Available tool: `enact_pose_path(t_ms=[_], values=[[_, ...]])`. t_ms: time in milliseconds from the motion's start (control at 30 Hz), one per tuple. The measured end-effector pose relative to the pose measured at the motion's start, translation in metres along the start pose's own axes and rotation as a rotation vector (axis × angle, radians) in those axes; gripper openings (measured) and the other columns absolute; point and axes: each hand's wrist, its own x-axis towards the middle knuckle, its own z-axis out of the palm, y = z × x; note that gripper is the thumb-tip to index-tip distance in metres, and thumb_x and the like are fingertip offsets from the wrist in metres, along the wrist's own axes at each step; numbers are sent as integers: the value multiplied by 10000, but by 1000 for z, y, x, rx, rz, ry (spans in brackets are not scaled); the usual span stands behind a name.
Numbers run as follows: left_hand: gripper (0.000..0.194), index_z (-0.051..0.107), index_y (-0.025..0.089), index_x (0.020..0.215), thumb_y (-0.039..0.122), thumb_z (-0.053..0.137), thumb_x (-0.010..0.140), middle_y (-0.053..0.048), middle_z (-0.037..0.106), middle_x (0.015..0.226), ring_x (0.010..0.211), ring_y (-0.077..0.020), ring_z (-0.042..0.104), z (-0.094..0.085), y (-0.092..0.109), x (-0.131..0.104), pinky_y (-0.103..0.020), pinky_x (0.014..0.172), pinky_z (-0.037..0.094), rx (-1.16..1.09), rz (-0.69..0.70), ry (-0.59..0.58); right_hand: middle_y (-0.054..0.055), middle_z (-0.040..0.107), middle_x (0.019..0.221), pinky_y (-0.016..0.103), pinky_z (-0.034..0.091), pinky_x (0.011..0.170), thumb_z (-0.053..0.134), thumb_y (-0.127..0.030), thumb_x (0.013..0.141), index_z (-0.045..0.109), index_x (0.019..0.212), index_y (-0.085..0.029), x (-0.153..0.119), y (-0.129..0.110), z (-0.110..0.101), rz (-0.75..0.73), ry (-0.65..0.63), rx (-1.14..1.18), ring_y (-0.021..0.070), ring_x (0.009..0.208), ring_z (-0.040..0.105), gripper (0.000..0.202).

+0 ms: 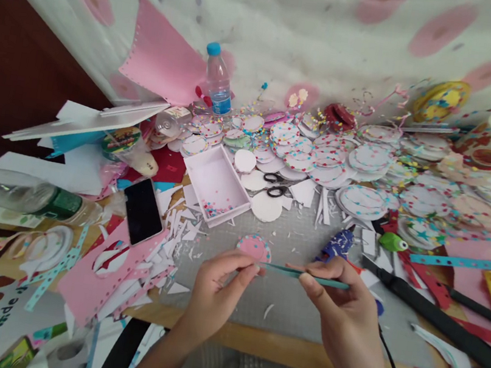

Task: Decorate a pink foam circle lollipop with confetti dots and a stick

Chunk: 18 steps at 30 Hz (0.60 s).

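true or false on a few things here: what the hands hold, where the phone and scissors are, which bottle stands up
1. Both hands pinch one thin teal foam strip, the left hand at one end and the right hand at the other. True.
2. The black smartphone lies inside the shallow white rectangular box. False: it lies face up on paper scraps to the left of the box.
3. The clear plastic bottle with a blue cap stands upright at the back. True.
4. The black-handled scissors are in the right hand. False: they lie on the table beside white paper circles, beyond the hands.
5. The clear bottle with a green label stands upright. False: it lies on its side at the left.
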Motion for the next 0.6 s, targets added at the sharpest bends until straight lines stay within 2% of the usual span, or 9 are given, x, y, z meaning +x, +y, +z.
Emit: enact_pose_path(t_ms=[333,600], values=[[184,736,181,813,245,577,880,-46,718,807,732,-152,663,1,-3,2,-247,710,522,90,18,-56,24,687,746,264,502,601,765,-320,709,586,725,-232,0,-2,-10,35,-41,-1,186,702,665,200],[192,733,177,794,256,579,876,-52,715,774,710,-157,654,4,2,4,-255,689,525,73,17,-110,38,655,775,355,527,667,754,-313,718,572,730,-247,-6,8,-20,56,11,-33,244,775,669,193]])
